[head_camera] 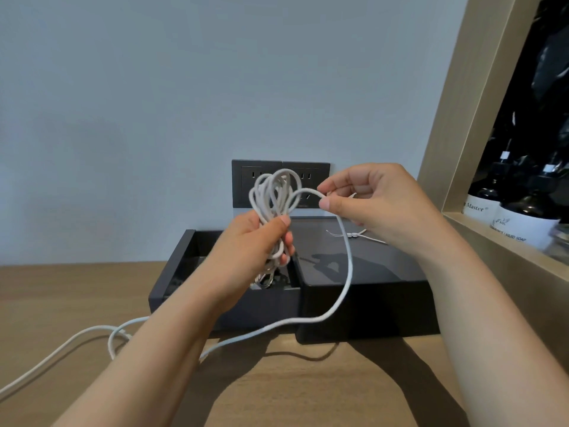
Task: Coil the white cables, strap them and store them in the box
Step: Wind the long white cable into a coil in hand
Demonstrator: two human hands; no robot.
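Cable (346, 272): white, matt, with a finely woven-looking jacket.
Box (234, 306): dark, hard and smooth. Its lid (369, 260) is glossy on top and shows clear reflections.
Surface (292, 389) under the box: wood grain, satin finish.
Socket plate (243, 186) behind the box: dark, smooth plastic.
Frame (455, 118) right of the box: brushed, gold-toned, metal-like.
Bottles (523, 208) right of the box: dark and glossy, with white matt labels.

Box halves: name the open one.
The left half, behind the left hand: its inside shows. The right half is covered by a flat lid.
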